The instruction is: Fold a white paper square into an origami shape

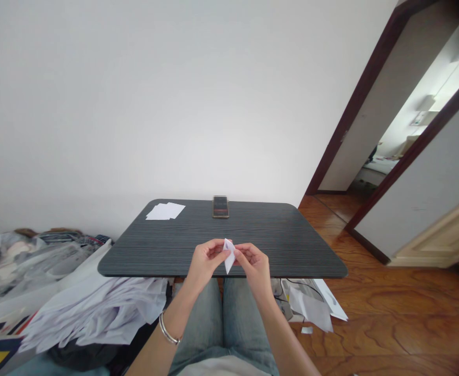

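A small piece of folded white paper [228, 258], pointed at top and bottom, is held between both hands above the near edge of the dark table [276, 235]. My left hand [207, 259] pinches its left side, thumb in front. On the right side, my right hand [254, 262] grips it between thumb and fingers. The fingertips behind the paper are partly hidden.
White paper sheets [164, 211] lie at the table's back left. A phone [220, 207] sits at the back middle, near the wall. Heaped clothes and bags [96, 308] are at left; papers and cables [307, 303] lie below at right.
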Demonstrator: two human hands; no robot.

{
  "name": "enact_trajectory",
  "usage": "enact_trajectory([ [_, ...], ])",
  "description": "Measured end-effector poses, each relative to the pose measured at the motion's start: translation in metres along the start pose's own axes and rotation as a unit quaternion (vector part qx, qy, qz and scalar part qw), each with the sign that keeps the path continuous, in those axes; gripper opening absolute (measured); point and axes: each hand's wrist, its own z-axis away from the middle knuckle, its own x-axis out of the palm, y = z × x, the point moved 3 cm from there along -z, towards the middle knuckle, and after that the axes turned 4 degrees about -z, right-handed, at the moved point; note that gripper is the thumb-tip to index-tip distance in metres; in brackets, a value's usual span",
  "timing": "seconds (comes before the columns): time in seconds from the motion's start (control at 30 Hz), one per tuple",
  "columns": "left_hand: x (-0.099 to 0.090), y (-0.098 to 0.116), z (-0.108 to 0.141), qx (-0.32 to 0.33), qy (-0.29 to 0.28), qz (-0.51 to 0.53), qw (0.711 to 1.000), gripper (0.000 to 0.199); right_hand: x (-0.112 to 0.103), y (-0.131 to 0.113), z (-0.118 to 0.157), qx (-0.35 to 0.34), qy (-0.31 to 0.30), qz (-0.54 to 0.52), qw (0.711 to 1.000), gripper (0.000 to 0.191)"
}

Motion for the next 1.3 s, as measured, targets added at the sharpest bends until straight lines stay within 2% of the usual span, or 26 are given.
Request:
enact_trajectory([
  [0.13,-0.001,-0.001,0.000,0.023,0.026,-0.049,0.998,0.028,0.001,0.001,-0.001,0.021,-0.023,-0.029,0.999,0.019],
  [0.47,0.001,-0.001,0.001,0.101,0.040,-0.091,0.990,0.020,-0.004,0.008,-0.006,0.018,0.018,0.000,1.000,0.020],
  [0.63,0.002,0.005,0.006,0.193,0.063,-0.189,0.961,0.016,-0.001,0.004,-0.004,-0.006,0.022,0.000,1.000,0.016],
  [0.73,0.005,0.010,0.010,0.226,0.085,-0.239,0.940,0.016,0.002,0.000,-0.001,-0.022,0.029,0.009,0.999,0.015],
  [0.87,0.007,0.012,0.011,0.230,0.110,-0.275,0.927,0.012,0.006,-0.004,0.001,-0.025,0.022,0.016,0.999,0.014],
  [1.1,0.007,0.010,0.011,0.216,0.148,-0.286,0.922,0.011,0.006,-0.003,0.000,-0.008,0.016,-0.011,1.000,0.019],
  [1.23,0.005,0.010,0.010,0.201,0.162,-0.261,0.930,0.024,0.006,0.002,0.000,0.005,-0.003,-0.024,1.000,0.020],
  [1.3,0.005,0.011,0.010,0.194,0.156,-0.267,0.931,0.029,0.004,0.002,0.002,-0.014,-0.002,0.006,1.000,0.018],
])
